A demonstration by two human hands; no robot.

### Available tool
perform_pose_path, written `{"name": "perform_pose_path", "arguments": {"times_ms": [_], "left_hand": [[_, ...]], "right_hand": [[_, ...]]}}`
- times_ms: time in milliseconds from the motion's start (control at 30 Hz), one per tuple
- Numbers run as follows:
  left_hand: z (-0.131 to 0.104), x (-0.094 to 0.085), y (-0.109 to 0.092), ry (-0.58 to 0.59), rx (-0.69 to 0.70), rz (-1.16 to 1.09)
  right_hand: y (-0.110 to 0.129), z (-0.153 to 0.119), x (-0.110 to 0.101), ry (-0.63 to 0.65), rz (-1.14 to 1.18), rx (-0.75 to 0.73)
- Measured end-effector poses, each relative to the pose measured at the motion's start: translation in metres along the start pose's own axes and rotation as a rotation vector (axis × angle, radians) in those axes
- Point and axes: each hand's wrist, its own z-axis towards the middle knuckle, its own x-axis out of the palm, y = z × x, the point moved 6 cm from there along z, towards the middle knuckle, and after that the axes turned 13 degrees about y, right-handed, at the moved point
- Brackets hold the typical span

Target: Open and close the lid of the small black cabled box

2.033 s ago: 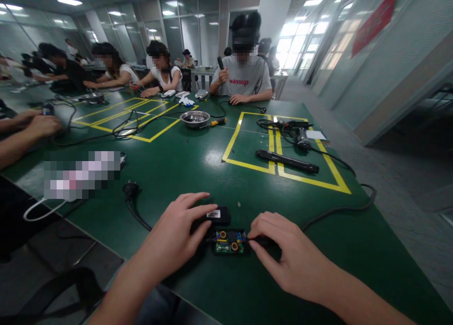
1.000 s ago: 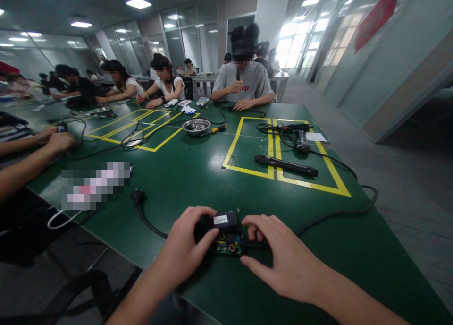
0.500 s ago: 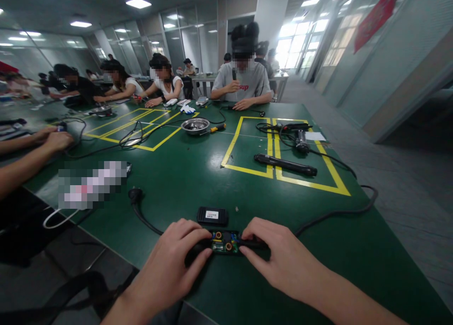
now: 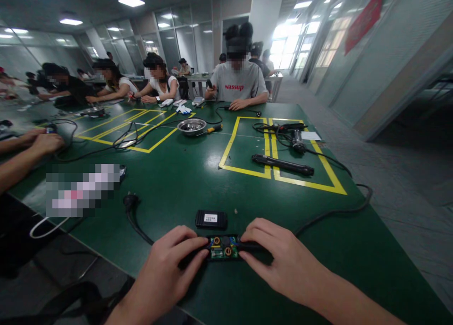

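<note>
A small black housing lies uncovered at the table's near side, showing a green circuit board with copper coils and blue and yellow wires. My left hand pinches its left end, where a black cable enters. At the opposite end, the fingers and thumb of my right hand close round the other cable entry. Just beyond the housing rests its black cover, bearing a white label. The cable leaving on the left ends in a black plug.
On the green table are a black electric screwdriver inside yellow tape, a metal bowl, a yellow-handled screwdriver and a blurred pale pack. A cable curves along the right. Across sits a co-worker.
The view has shifted slightly. My hands keep their grip at both ends of the housing, with the left fingers a little farther left. Across the table, the co-worker has lowered the raised hand.
</note>
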Motion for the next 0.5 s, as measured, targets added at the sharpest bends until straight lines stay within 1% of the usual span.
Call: {"name": "perform_pose_path", "arguments": {"times_ms": [100,267,500], "left_hand": [[-0.0014,-0.0035,-0.0018,-0.029,0.005,0.004],[-0.0009,-0.0045,-0.0027,-0.012,0.012,-0.007],[0.0028,0.0,-0.0002,0.05,0.042,0.003]], "right_hand": [[0.0022,-0.0005,-0.0032,-0.025,0.043,-0.012],[0.0068,-0.0001,-0.009,-0.046,0.094,-0.067],[0.0026,0.0009,-0.0048,0.034,0.048,-0.012]]}}
